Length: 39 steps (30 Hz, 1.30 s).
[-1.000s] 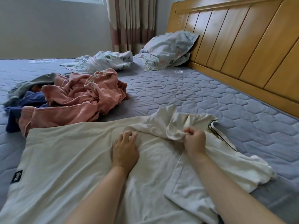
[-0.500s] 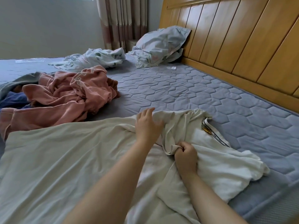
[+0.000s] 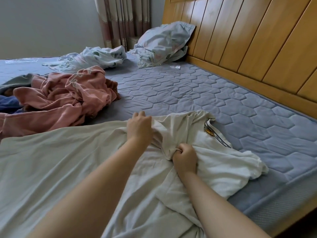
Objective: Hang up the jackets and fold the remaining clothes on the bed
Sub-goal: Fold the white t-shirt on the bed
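Observation:
A large cream T-shirt (image 3: pixel 56 162) lies spread over the near part of the bed (image 3: pixel 188 93). Its collar with a striped band (image 3: pixel 217 134) points toward the headboard. My left hand (image 3: pixel 139 127) grips the shirt's far shoulder edge. My right hand (image 3: pixel 185 156) is closed in a fist on a bunched fold of the same shirt, just near of the collar. A crumpled pink garment (image 3: pixel 65 98) lies in a heap at the left, over a dark blue piece (image 3: pixel 8 103) and a grey-green one (image 3: pixel 17 81).
The wooden headboard (image 3: pixel 248 40) runs along the right. A floral pillow (image 3: pixel 164 40) and rumpled floral bedding (image 3: pixel 92 57) lie at the far end, near the curtain (image 3: pixel 123 19). The mattress edge (image 3: pixel 277 194) drops off at the near right.
My left hand moved from lying flat on the shirt's middle to gripping its far shoulder edge. My right hand pulled its bunched fold back toward me. The view shifted left.

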### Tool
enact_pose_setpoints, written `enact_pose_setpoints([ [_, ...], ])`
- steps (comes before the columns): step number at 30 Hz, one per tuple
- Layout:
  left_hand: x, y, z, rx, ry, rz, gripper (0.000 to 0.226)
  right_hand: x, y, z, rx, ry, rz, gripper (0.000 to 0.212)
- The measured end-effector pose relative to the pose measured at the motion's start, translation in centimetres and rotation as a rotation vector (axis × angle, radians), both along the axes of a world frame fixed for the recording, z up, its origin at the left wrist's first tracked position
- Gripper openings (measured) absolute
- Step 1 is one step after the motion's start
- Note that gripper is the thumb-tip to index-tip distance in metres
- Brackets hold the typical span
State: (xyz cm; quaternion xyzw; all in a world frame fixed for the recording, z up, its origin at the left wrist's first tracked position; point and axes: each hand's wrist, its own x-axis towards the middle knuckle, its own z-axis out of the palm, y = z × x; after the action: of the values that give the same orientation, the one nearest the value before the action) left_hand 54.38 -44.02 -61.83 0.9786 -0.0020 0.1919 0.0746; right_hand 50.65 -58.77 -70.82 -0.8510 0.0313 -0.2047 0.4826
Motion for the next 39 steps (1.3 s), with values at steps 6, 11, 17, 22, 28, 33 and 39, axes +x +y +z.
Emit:
enact_pose_setpoints([
  [6,-5.9,3.8,-1.9,-0.2,-0.144,0.039,0.019,0.3,-2.3,2.6,0.24,0.317,-0.003,0.021],
  [11,-8.7,3.0,-6.1,-0.537,-0.063,0.11,0.015,1.2,-4.8,1.9,0.571,0.373,-0.148,0.019],
  [17,-7.7,4.0,-6.7,-1.386,0.056,0.226,0.019,0.7,-5.2,2.1,0.881,0.467,-0.103,0.018],
  [22,-5.7,4.4,-6.3,-1.478,0.299,0.173,0.015,1.6,-5.4,3.2,0.52,0.554,0.086,0.02],
  [28,-5.7,4.8,-7.8,-1.457,0.302,-0.071,0.014,1.2,-5.7,2.4,0.632,0.426,-0.085,0.023],
  [33,-4.3,5.3,-7.4,-1.683,0.354,0.075,0.039,1.8,-5.2,4.2,0.407,0.518,-0.024,0.022],
  [39,-0.6,5.5,-6.8,-1.808,0.425,0.117,0.046,6.9,-5.8,7.4,0.165,0.516,-0.041,0.051],
])
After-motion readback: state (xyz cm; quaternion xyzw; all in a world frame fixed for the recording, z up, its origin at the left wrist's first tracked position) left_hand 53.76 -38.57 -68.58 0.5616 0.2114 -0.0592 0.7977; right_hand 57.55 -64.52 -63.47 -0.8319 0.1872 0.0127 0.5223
